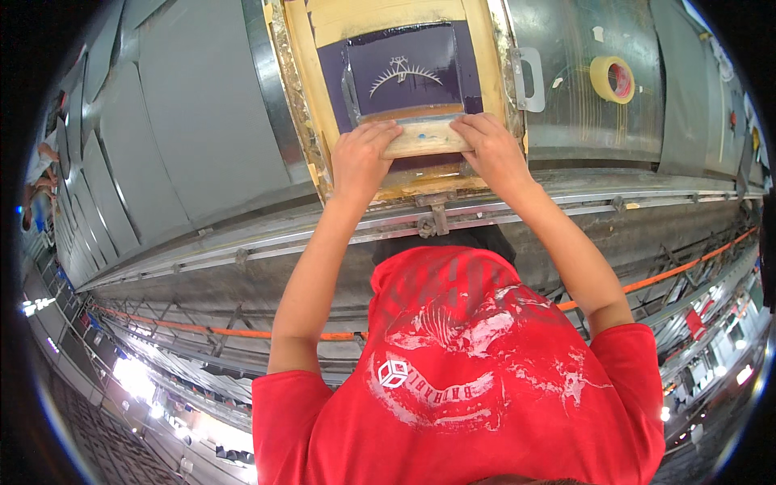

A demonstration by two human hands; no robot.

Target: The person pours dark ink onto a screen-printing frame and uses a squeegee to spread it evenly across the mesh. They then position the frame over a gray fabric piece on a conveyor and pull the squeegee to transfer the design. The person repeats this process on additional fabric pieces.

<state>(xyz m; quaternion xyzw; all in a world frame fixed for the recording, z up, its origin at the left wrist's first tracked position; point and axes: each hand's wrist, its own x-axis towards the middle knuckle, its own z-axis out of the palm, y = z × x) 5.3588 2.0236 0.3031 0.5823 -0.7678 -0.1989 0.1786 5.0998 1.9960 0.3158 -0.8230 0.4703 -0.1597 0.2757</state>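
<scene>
Both my hands grip a wooden-handled squeegee (426, 139) from its two ends. My left hand (364, 158) is closed round the left end, and my right hand (491, 149) round the right end. Under the squeegee's blade lies a screen printing frame (495, 48) with worn, ink-crusted sides. Its dark purple mesh (404, 52) carries a pale curved, spiky design (404, 77) in a taped-off window, just beyond the squeegee. A brownish streak of ink (420, 111) runs along the far side of the blade.
A roll of yellow tape (612, 79) lies on the glossy table (566, 137) at the right, near a white handle-shaped piece (531, 79). Grey sheets (202, 105) cover the table at the left. A metal rail (299, 234) with a clamp (432, 214) runs along the near edge.
</scene>
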